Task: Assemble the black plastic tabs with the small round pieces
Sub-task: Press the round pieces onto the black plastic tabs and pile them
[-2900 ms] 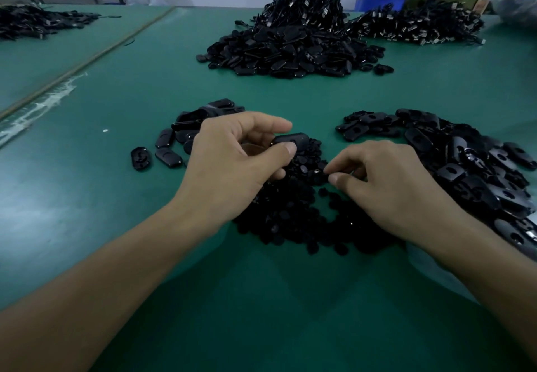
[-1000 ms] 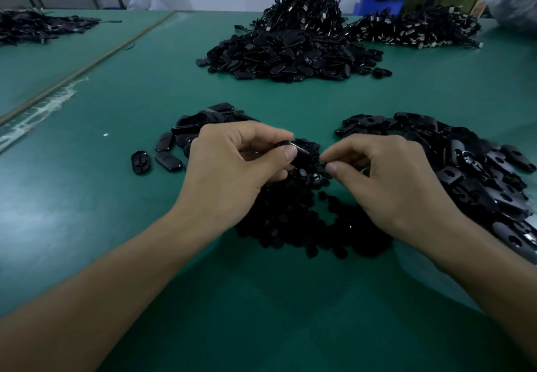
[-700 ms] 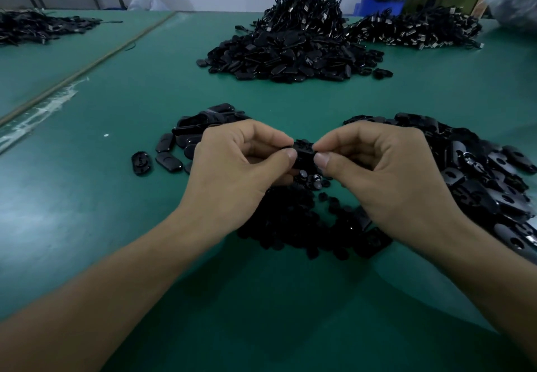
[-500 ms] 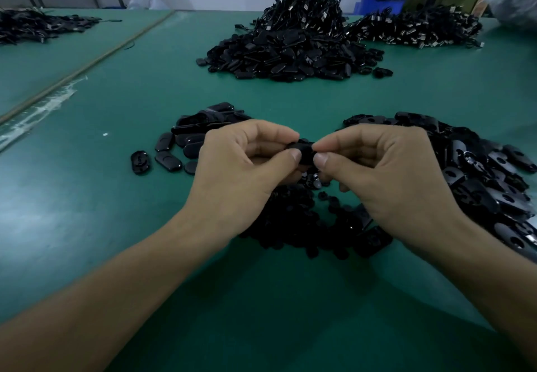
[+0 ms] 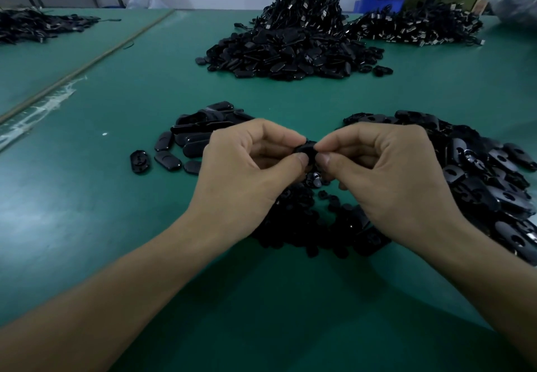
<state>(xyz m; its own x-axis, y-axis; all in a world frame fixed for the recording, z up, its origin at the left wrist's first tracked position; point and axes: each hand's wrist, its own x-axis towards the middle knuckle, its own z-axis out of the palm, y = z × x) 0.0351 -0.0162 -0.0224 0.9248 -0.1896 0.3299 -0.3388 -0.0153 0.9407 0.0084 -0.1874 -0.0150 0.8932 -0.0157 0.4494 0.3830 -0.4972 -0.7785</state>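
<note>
**Left hand (image 5: 241,174), right hand (image 5: 389,180) pinch one black plastic tab (image 5: 306,149)**

A green table (image 5: 116,226) lies under both. Right of the right hand spreads a pile of flat black plastic tabs (image 5: 488,180); beneath the hands, a heap of small round black pieces (image 5: 305,226). Curled thumbs and forefingers hold the tab above it.

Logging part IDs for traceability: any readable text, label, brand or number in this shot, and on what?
No readable text anywhere.
Lone black oval plastic piece on the green table: faint marks on its face, too blurred to read.
Blue plastic bin at the back: no label visible.
Black plastic tab pinched by left hand and right hand: no marking visible.
</note>
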